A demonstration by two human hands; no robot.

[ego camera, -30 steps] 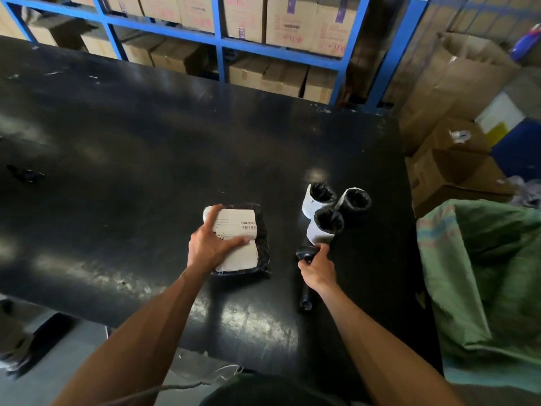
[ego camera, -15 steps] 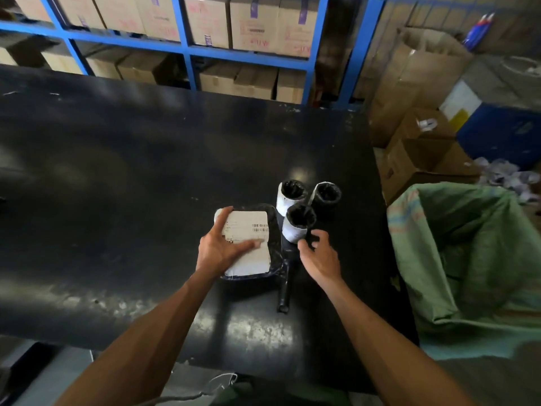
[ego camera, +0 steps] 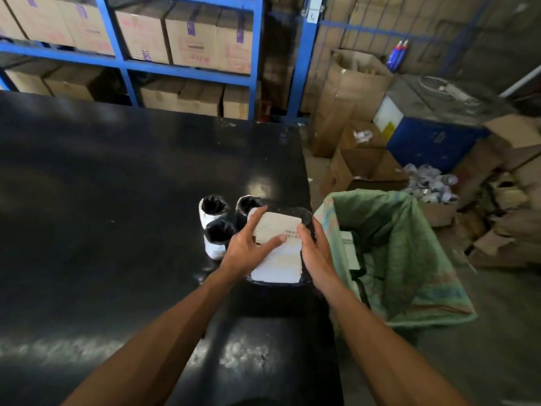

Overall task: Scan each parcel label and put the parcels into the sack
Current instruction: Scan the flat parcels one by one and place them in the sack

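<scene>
A flat black parcel with a white label (ego camera: 281, 259) is held above the right edge of the black table (ego camera: 117, 200). My left hand (ego camera: 248, 247) grips its left side with the thumb across the label. My right hand (ego camera: 314, 250) holds its right side. Just to the right hangs the open green woven sack (ego camera: 404, 244), with a parcel partly visible inside. Three small rolled parcels (ego camera: 215, 221) in black wrap with white labels stand on the table left of the held parcel. The scanner is out of sight.
Blue shelving (ego camera: 187, 71) loaded with cardboard boxes runs along the far side of the table. Open cartons (ego camera: 360, 168), a blue bin (ego camera: 433, 139) and crumpled paper (ego camera: 430, 183) crowd the floor beyond the sack.
My right hand left the scanner and took the parcel's right side. Both hands carried the parcel rightward, to the table edge beside the sack. The view swung right.
</scene>
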